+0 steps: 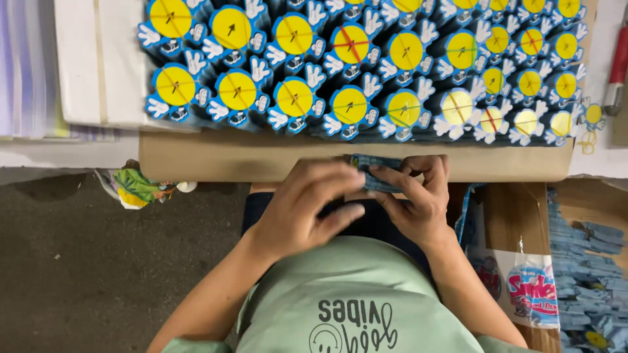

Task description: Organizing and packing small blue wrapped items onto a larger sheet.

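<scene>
My left hand (304,209) and my right hand (415,196) meet over my lap at the front edge of a brown cardboard sheet (216,157). Together they pinch a small flat blue printed piece (373,171), the right hand's fingers curled over its right end and the left hand's fingertips on its left end. On the cardboard beyond stand rows of finished blue toys with round yellow faces and white glove-shaped hands (350,104), packed side by side.
A pile of loose blue pieces (585,274) lies at the right, beside a cardboard box (517,222) with a printed plastic bag (523,287). White boards (98,59) sit at the upper left. Crumpled scraps (137,186) lie on the dark floor (98,261).
</scene>
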